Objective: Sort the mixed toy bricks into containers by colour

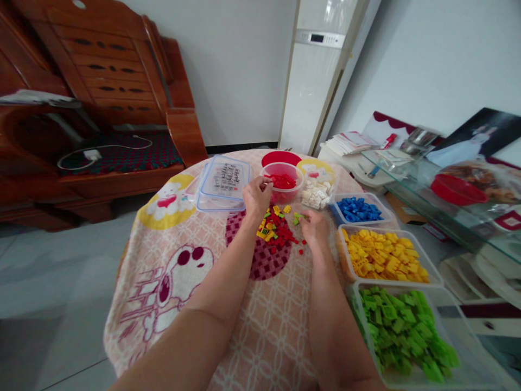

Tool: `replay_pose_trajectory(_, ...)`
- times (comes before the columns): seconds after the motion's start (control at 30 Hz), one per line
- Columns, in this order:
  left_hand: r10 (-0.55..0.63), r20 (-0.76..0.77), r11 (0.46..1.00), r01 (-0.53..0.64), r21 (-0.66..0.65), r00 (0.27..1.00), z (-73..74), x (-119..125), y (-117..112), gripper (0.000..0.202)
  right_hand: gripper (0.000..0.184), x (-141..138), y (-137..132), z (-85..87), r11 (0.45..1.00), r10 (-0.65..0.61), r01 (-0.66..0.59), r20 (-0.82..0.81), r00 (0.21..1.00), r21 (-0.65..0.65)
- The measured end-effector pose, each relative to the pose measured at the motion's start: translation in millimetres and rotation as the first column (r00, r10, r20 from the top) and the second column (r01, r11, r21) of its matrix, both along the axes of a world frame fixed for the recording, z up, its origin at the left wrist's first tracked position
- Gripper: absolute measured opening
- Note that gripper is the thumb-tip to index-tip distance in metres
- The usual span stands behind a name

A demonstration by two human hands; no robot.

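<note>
My left hand (257, 196) is at the near left rim of a clear round tub (280, 191) of red building blocks. Its fingertips are pinched together, and what they hold, if anything, is too small to make out. My right hand (315, 228) pinches green building blocks (298, 218) just right of a mixed pile (277, 228). That pile holds red, yellow and a few green blocks on the tablecloth. A couple of loose red blocks (301, 251) lie near my right hand. White blocks (316, 194) fill a clear container beside the red tub.
Along the table's right side stand boxes of blue blocks (360, 209), yellow blocks (382, 255) and green blocks (402, 326). Clear lids with blue edges (223, 184) lie at the back left, and a red lid (280, 158) behind the tub. A glass shelf (448, 201) stands at right.
</note>
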State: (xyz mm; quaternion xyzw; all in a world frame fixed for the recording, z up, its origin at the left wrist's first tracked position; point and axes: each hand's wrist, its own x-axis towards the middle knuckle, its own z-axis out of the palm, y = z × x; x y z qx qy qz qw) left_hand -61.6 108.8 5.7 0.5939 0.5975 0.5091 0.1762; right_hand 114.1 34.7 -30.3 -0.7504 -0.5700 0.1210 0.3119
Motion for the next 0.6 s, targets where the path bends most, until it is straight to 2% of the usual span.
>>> replay_pose_trajectory(0.23, -0.058, -0.041, 0.998, 0.058, -0.01, 0.997, -2.6, -2, 1, 0.031, 0.026, 2, 3, -2.8, 1.0, -0.014, 0.013, -0.079, 0.997, -0.014)
replay_pose_trajectory(0.37, -0.049, -0.034, 0.999, 0.049, 0.015, 0.998, -1.6, -6, 2, 0.03, 0.028, 4, 4, -2.1, 1.0, -0.012, 0.011, -0.093, 0.996, -0.014)
replay_pose_trajectory(0.5, -0.029, -0.054, 0.999, 0.031, 0.039, 0.998, 7.1, -14, 3, 0.025, 0.032, 5, 4, -1.1, 0.999, -0.051, 0.051, -0.118, 0.992, -0.004)
replay_pose_trajectory(0.6, -0.142, -0.128, 0.99, 0.144, 0.004, 0.982, 19.7, -22, 0, 0.021, 0.031, 5, 4, -2.1, 0.998, -0.063, 0.067, -0.146, 0.987, 0.02)
